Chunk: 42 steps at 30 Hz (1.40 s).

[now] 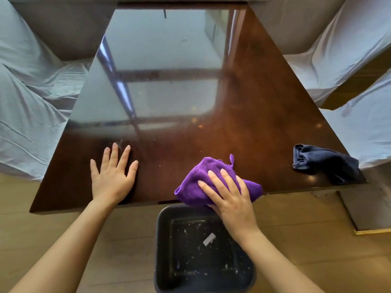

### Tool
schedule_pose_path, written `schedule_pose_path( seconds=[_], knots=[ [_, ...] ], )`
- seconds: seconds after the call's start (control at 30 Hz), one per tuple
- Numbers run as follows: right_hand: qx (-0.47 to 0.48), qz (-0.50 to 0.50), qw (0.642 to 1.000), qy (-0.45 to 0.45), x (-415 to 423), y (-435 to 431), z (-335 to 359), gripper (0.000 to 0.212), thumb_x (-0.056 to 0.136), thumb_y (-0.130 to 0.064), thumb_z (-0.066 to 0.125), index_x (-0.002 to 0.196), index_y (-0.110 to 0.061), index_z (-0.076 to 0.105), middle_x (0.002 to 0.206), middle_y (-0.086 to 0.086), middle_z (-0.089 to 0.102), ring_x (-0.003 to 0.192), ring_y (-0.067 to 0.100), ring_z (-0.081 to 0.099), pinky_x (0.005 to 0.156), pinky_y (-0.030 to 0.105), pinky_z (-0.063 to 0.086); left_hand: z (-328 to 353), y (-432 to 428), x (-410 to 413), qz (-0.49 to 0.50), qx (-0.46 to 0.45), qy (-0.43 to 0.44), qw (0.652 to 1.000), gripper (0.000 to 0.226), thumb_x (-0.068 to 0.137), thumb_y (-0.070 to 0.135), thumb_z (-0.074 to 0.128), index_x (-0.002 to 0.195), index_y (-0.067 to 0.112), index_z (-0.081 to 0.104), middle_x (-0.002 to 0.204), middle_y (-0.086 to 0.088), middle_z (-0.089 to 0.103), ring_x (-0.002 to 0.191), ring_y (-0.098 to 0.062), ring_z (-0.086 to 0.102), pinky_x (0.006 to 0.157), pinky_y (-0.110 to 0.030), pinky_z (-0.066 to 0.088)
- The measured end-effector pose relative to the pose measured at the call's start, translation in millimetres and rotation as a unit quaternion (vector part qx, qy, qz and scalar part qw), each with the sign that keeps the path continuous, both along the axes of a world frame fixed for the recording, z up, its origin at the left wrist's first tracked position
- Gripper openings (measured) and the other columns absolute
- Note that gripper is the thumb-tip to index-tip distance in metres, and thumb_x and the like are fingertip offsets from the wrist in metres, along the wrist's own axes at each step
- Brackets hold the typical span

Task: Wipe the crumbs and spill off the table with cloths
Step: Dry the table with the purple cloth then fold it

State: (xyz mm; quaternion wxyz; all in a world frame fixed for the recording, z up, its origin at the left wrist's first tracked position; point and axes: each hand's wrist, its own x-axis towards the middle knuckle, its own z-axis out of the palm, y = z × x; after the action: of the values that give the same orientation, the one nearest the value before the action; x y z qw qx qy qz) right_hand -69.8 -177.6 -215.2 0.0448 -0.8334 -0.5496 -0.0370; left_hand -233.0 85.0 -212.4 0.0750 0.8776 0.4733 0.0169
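Note:
A glossy dark wooden table (243,115) fills the middle of the view. My right hand (229,196) presses a bunched purple cloth (203,176) at the table's near edge, part of the cloth hanging over the rim. Directly below stands a black square bin (163,250) with white crumbs and a paper scrap at its bottom. My left hand (112,172) lies flat on the table, fingers spread, holding nothing. A dark navy cloth (323,161) lies crumpled at the table's right near corner. A few small specks (200,126) dot the tabletop.
Seats draped in white covers stand at the left (31,102) and right (338,60) of the table. A light wooden floor (306,229) runs beneath, with a flat square base (366,210) at the right.

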Motion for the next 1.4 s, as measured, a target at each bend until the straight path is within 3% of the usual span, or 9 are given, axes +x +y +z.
schedule_pose_path(
  seconds=[0.37, 0.53, 0.7, 0.93, 1.03, 1.1, 1.2, 1.3, 1.4],
  knots=[
    [0.174, -0.027, 0.981, 0.083, 43.5, -56.9, 16.4, 0.056, 0.078, 0.002, 0.066, 0.129, -0.018, 0.053, 0.131, 0.008, 0.057, 0.120, 0.028, 0.052, 0.099, 0.043, 0.040, 3.3, -2.5, 1.8, 0.001, 0.000, 0.006, 1.000, 0.056, 0.092, 0.054, 0.021, 0.144, 0.037, 0.009, 0.159, 0.002, 0.002, 0.145, -0.015, -0.004, 0.116, -0.049, -0.004],
    [0.143, -0.103, 0.974, 0.139, 92.5, -51.8, 32.6, 0.050, 0.088, -0.020, 0.058, 0.135, -0.015, 0.044, 0.136, 0.013, 0.052, 0.127, 0.034, 0.044, 0.106, 0.052, 0.032, 3.0, -2.0, 1.6, 0.003, -0.003, 0.008, 1.000, 0.056, 0.092, 0.054, 0.020, 0.144, 0.037, 0.008, 0.159, 0.002, 0.002, 0.145, -0.015, -0.005, 0.116, -0.049, -0.005],
    [0.047, -0.089, 0.986, 0.129, 62.3, -26.2, 22.0, 0.059, 0.089, -0.051, 0.026, 0.143, -0.027, 0.030, 0.153, 0.001, 0.029, 0.143, 0.028, 0.015, 0.115, 0.054, 0.008, 1.2, 0.4, 0.2, 0.001, -0.009, 0.015, 1.000, 0.056, 0.092, 0.055, 0.019, 0.144, 0.037, 0.007, 0.159, 0.002, 0.001, 0.145, -0.016, -0.006, 0.115, -0.049, -0.005],
    [0.026, -0.007, 0.980, 0.196, -2.3, -0.9, 23.7, 0.061, 0.094, -0.051, 0.033, 0.147, -0.030, 0.011, 0.158, -0.003, 0.007, 0.144, 0.021, -0.010, 0.114, 0.046, -0.012, 23.5, -17.5, 16.7, -0.052, -0.034, -0.035, 0.997, 0.059, 0.094, 0.051, 0.029, 0.146, 0.028, 0.014, 0.158, -0.005, 0.003, 0.145, -0.020, -0.003, 0.117, -0.050, -0.002],
    [0.030, 0.023, 0.969, 0.245, 5.7, -11.1, 30.4, 0.071, 0.091, -0.050, 0.045, 0.147, -0.031, 0.006, 0.158, -0.007, 0.004, 0.143, 0.008, -0.009, 0.118, 0.041, -0.006, 44.4, -63.5, 47.0, -0.233, -0.087, -0.122, 0.961, 0.074, 0.083, 0.067, 0.028, 0.144, 0.026, 0.020, 0.154, 0.003, 0.007, 0.144, -0.017, 0.001, 0.116, -0.040, 0.002],
    [0.016, 0.026, 0.971, 0.238, 17.4, -22.9, 32.8, 0.078, 0.087, -0.041, 0.058, 0.147, -0.028, 0.010, 0.158, -0.007, 0.005, 0.144, 0.007, -0.005, 0.119, 0.039, -0.001, 49.1, -97.1, 62.7, -0.344, -0.132, -0.098, 0.925, 0.082, 0.077, 0.075, 0.026, 0.144, 0.031, 0.013, 0.151, 0.010, 0.005, 0.143, -0.011, -0.003, 0.117, -0.033, 0.000],
    [0.059, 0.011, 0.969, 0.239, 21.2, -32.0, 31.5, 0.068, 0.087, -0.018, 0.063, 0.144, -0.021, 0.027, 0.155, -0.002, 0.022, 0.143, 0.014, 0.014, 0.119, 0.035, 0.012, 39.4, -129.9, 71.9, -0.430, -0.081, -0.027, 0.899, 0.079, 0.079, 0.062, 0.047, 0.145, 0.029, 0.015, 0.152, 0.009, 0.007, 0.143, -0.011, 0.000, 0.118, -0.037, -0.001],
    [0.138, -0.019, 0.953, 0.270, 21.7, -30.6, 35.9, 0.050, 0.086, -0.006, 0.061, 0.132, -0.020, 0.049, 0.140, 0.001, 0.050, 0.132, 0.014, 0.040, 0.114, 0.033, 0.031, 40.8, -144.9, 72.0, -0.412, -0.021, -0.050, 0.909, 0.068, 0.069, 0.030, 0.077, 0.131, 0.019, 0.051, 0.138, -0.001, 0.051, 0.128, -0.020, 0.048, 0.104, -0.040, 0.039],
    [0.159, -0.008, 0.938, 0.307, 35.2, -33.4, 48.0, 0.039, 0.082, -0.002, 0.060, 0.116, -0.020, 0.061, 0.117, 0.001, 0.066, 0.111, 0.017, 0.055, 0.100, 0.030, 0.043, 50.4, -148.2, 78.5, -0.396, -0.005, -0.096, 0.913, 0.052, 0.058, 0.016, 0.081, 0.108, 0.020, 0.066, 0.106, 0.002, 0.073, 0.096, -0.019, 0.068, 0.077, -0.030, 0.057]
  ],
)
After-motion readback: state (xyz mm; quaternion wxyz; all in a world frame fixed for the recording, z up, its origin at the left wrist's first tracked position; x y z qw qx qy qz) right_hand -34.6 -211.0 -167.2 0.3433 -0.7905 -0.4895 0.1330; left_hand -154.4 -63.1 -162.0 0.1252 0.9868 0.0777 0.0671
